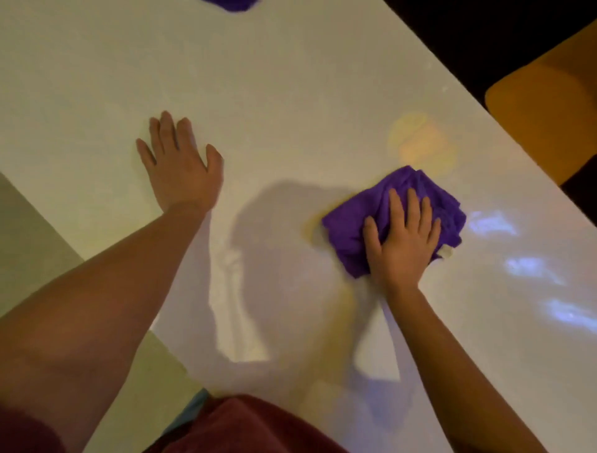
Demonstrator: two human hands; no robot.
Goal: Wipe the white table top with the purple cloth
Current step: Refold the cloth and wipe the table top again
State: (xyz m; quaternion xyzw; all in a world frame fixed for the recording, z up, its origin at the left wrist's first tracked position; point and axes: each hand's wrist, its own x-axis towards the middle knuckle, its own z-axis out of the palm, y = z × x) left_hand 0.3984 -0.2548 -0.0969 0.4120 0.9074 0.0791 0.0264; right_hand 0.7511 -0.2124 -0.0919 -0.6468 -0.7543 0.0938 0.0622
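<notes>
A crumpled purple cloth (416,197) lies on the glossy white table top (290,97), right of centre. My right hand (402,239) presses flat on the cloth's near half, fingers straight and spread, covering part of it. My left hand (179,165) rests palm down on the bare table surface to the left, fingers straight, holding nothing. The two hands are well apart.
A second purple object (231,4) is cut off by the top edge. An orange chair seat (546,103) stands past the table's right edge. The table's left edge runs diagonally, with pale floor (29,232) beyond it. Light reflections glint on the right side.
</notes>
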